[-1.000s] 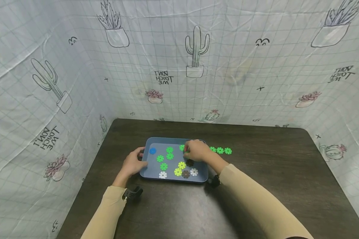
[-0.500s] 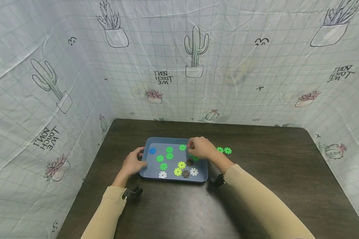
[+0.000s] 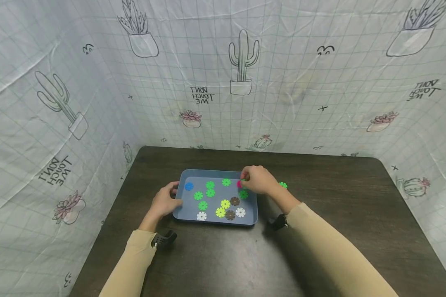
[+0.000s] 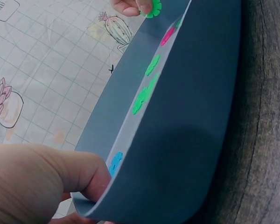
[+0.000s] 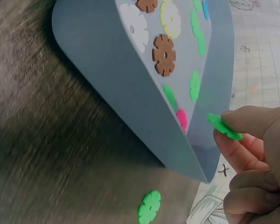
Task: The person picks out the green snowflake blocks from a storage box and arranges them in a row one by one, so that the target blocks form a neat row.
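Observation:
My left hand grips the left side of a blue-grey tray, its thumb inside the wall. Between thumb and fingers, my right hand pinches a green notched plastic disc above the tray's far right corner. Under that hand lies a pink disc, beside a green disc. Further discs lie flat in the tray: a blue disc at far left, several green ones, two yellow discs, two brown discs and two white discs.
A green disc lies on the dark wooden table right of the tray, partly behind the right forearm. A white curtain with cactus drawings hangs behind the table and along both sides.
My right hand has moved right and slightly away across the tray, uncovering green discs and the pink disc. It now overlaps part of the table's green row. The left hand keeps its hold.

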The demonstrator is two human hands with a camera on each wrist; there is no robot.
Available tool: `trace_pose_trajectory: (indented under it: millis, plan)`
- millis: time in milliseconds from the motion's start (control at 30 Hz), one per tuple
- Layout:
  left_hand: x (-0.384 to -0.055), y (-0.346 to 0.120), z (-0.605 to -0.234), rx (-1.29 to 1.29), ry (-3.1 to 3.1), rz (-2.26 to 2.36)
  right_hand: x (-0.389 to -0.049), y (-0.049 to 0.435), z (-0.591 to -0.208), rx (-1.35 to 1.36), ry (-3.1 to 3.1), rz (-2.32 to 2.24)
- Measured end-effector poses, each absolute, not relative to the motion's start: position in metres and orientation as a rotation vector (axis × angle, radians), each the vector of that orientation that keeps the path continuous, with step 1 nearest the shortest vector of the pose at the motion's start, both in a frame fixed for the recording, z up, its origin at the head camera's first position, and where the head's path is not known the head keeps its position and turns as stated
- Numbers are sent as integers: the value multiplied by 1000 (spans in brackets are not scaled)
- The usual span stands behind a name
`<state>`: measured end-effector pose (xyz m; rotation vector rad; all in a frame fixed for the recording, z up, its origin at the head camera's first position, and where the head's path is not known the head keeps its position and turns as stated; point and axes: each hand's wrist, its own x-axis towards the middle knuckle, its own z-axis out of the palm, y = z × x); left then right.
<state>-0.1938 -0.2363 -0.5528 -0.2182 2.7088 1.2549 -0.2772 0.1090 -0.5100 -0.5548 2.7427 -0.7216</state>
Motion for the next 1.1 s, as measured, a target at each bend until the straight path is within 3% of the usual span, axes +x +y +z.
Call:
trace_pose_trajectory:
  millis: [1100]
  plan:
    - [-196,-238,-557,-214,2725,1234,-283,201,-521,-334,2825,-897]
